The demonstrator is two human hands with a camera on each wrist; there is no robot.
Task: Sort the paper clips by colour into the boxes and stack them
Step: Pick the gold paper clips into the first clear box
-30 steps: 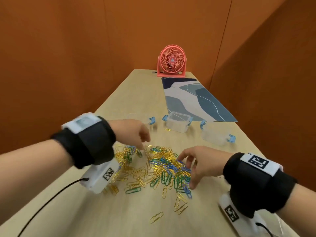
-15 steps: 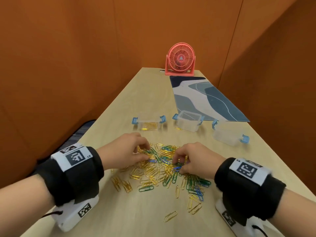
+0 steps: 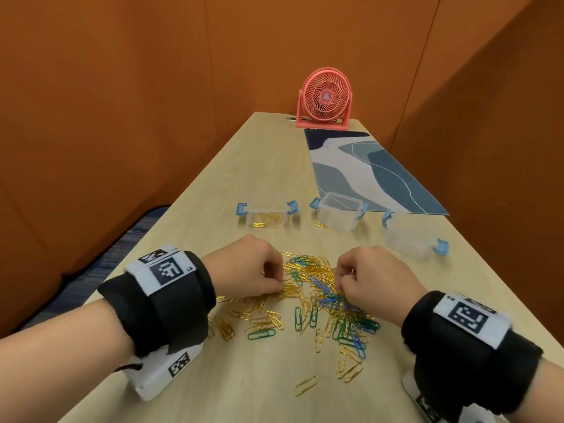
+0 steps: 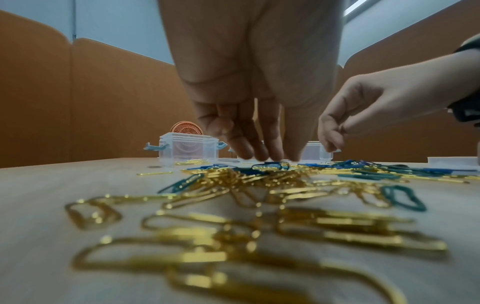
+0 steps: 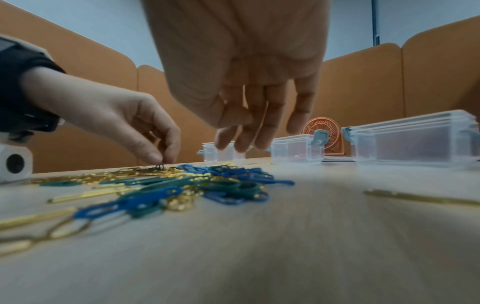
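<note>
A mixed pile of gold, green and blue paper clips [image 3: 308, 288] lies on the wooden table [image 3: 244, 178]. My left hand [image 3: 276, 279] is on the pile's left side, among gold clips. In the right wrist view its thumb and forefinger pinch one clip [image 5: 159, 166] at the pile's top. My right hand [image 3: 343, 280] hovers over the blue clips [image 3: 328, 300] with its fingers curled together. I cannot see whether it holds a clip. Behind the pile stand three clear boxes with blue latches: the left box [image 3: 267, 209] with gold clips in it, the middle box [image 3: 338, 213] and the right box [image 3: 407, 239].
Loose gold clips [image 3: 305, 386] lie scattered toward the near edge. One gold clip [image 3: 320, 225] lies in front of the middle box. A blue patterned mat [image 3: 360, 169] and a pink fan [image 3: 325, 99] sit at the far end. Orange partition walls enclose the table.
My left hand came back from beside the left box onto the pile and closed on a clip. My right hand's fingers curled in over the blue clips.
</note>
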